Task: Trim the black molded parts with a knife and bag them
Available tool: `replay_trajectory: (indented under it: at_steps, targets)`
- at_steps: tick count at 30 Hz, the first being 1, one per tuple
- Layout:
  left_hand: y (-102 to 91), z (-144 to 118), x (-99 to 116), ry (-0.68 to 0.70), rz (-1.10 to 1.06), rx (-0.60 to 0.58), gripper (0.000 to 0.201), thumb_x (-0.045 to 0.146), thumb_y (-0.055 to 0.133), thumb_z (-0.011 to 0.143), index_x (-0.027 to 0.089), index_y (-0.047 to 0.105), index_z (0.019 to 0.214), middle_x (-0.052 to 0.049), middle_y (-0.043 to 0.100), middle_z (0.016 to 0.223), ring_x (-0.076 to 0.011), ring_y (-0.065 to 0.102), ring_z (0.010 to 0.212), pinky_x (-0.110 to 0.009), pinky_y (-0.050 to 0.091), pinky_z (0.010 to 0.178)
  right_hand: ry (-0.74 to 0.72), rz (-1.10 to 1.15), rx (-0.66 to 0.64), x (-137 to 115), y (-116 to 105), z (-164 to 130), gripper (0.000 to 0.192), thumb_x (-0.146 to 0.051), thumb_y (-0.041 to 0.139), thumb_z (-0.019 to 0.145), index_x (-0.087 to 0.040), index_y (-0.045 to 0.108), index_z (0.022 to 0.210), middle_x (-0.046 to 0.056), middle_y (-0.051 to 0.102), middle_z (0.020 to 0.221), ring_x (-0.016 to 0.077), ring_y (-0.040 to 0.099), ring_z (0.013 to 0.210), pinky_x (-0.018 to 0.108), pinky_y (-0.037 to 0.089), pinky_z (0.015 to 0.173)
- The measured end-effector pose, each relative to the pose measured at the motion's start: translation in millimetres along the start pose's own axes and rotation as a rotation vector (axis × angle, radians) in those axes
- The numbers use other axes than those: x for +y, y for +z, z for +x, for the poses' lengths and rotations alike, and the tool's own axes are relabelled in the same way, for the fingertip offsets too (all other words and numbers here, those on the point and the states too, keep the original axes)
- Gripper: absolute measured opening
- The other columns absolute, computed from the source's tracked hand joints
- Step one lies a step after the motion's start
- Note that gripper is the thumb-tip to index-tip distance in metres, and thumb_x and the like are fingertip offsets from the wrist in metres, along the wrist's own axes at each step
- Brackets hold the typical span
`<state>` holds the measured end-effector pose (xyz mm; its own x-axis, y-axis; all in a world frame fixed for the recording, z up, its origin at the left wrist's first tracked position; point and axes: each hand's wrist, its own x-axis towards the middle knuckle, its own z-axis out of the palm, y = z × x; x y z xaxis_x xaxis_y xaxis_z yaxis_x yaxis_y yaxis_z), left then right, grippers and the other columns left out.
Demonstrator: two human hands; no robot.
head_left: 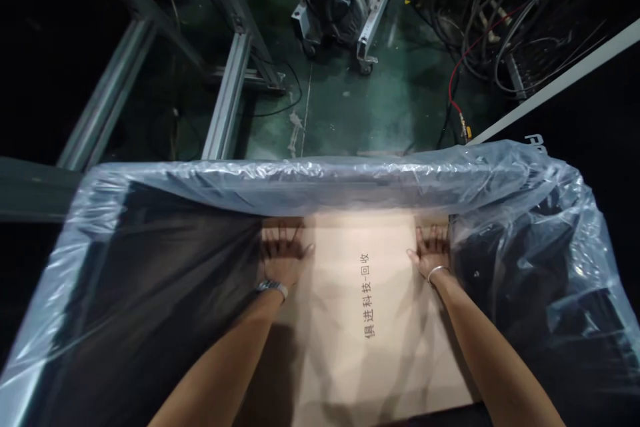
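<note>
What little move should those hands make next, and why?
I'd suggest a gentle, even press on the far end of the cardboard, to help it sit flat. The left hand and right hand are spread at either side of that end, so they seem well placed to push evenly, close to the far stretch of plastic.

Before you lies smooth, matt cardboard point(337, 320), with thin, glossy, wrinkled plastic film point(280, 170) beside it; your left wristband point(274, 288) and your right bracelet point(438, 271) shine like polished metal, the frame point(229, 93) at upper left looks like duller bare metal, and the floor point(335, 113) beyond looks hard, smooth, scuffed and faintly glossy
</note>
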<state>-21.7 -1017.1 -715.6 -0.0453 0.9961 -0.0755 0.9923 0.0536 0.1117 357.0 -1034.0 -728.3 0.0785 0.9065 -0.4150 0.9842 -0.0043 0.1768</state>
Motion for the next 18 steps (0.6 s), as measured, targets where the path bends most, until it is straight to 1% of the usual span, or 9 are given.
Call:
replay_trajectory:
  at_steps: [3,6,8,9,11,12,13,15,18]
  targets:
    - [9.8,0.0,-10.9,-0.017,0.044,-0.076,0.058,0.047,0.041,0.086,0.022,0.031,0.138,-0.014,0.005,0.150,-0.0428,-0.002,0.133,-0.060,0.012,0.103,-0.020,-0.004,-0.027,3.5,8.5,4.8,0.070,-0.054,0.034,0.087,-0.026,0.006,0.144,0.010,-0.006,0.151,0.0381,0.000,0.135,0.052,0.015,0.104]
    - [1.4,-10.8,-2.6,-0.010,0.074,-0.184,0.061,0.045,0.037,0.088,0.019,0.022,0.141,-0.020,0.001,0.149,-0.0431,0.000,0.134,-0.061,0.013,0.101,-0.057,-0.011,-0.096,6.1,-0.6,-5.8,0.075,-0.050,0.041,0.085,-0.021,0.006,0.144,0.013,-0.005,0.150,0.0390,0.005,0.134,0.052,0.015,0.104]
    - [-11.1,-31.3,9.6,0.069,0.062,-0.267,0.067,0.048,0.042,0.084,0.018,0.023,0.141,-0.022,0.005,0.148,-0.0438,0.005,0.133,-0.063,0.013,0.100,-0.111,-0.022,-0.164,3.9,-7.9,-33.3,0.083,-0.046,0.052,0.080,-0.018,0.008,0.144,0.016,-0.002,0.150,0.0407,0.009,0.133,0.053,0.014,0.104]
    - [-17.5,-46.7,15.3,0.130,0.048,-0.321,0.074,0.053,0.050,0.078,0.020,0.026,0.140,-0.021,0.009,0.148,-0.0444,0.007,0.133,-0.064,0.013,0.099,-0.144,-0.030,-0.200,1.7,-9.1,-54.5,0.090,-0.044,0.060,0.074,-0.018,0.010,0.144,0.016,-0.001,0.150,0.0421,0.010,0.133,0.054,0.014,0.104]
    - [-27.4,-84.1,22.3,0.311,0.014,-0.491,0.093,0.063,0.068,0.054,0.030,0.037,0.134,-0.015,0.018,0.148,-0.0464,0.009,0.132,-0.065,0.009,0.100,-0.205,-0.052,-0.280,-2.8,-4.2,-106.0,0.109,-0.040,0.077,0.055,-0.024,0.015,0.143,0.014,0.002,0.150,0.0463,0.007,0.131,0.059,0.015,0.102]
    - [-30.0,-103.5,22.7,0.407,0.000,-0.590,0.102,0.064,0.074,0.040,0.033,0.041,0.131,-0.012,0.021,0.148,-0.0479,0.007,0.132,-0.066,0.004,0.100,-0.211,-0.070,-0.327,-3.9,2.0,-132.5,0.120,-0.033,0.085,0.041,-0.028,0.020,0.142,0.015,0.006,0.150,0.0505,0.006,0.129,0.064,0.015,0.099]
    - [-30.6,-121.2,21.0,0.516,0.004,-0.726,0.109,0.066,0.074,0.034,0.034,0.038,0.133,-0.013,0.018,0.148,-0.0495,0.004,0.131,-0.069,-0.001,0.097,-0.211,-0.095,-0.383,-3.8,10.2,-156.5,0.129,-0.025,0.087,0.029,-0.031,0.022,0.140,0.014,0.006,0.150,0.0536,0.002,0.128,0.068,0.013,0.096]
    - [-26.5,-146.5,13.6,0.614,0.024,-0.854,0.110,0.071,0.069,0.038,0.036,0.031,0.135,-0.014,0.012,0.148,-0.0481,-0.001,0.132,-0.071,-0.009,0.094,-0.199,-0.134,-0.480,0.7,29.8,-190.1,0.133,-0.021,0.087,0.027,-0.035,0.018,0.140,0.012,0.004,0.150,0.0525,-0.006,0.128,0.071,0.010,0.094]
    - [-12.5,-152.4,4.1,0.599,0.114,-0.901,0.105,0.068,0.069,0.045,0.040,0.025,0.136,-0.013,0.007,0.149,-0.0465,-0.005,0.132,-0.074,-0.013,0.089,-0.178,-0.122,-0.486,12.6,55.7,-199.6,0.125,-0.035,0.084,0.040,-0.032,0.011,0.142,0.011,-0.003,0.150,0.0460,-0.010,0.131,0.066,0.016,0.097]
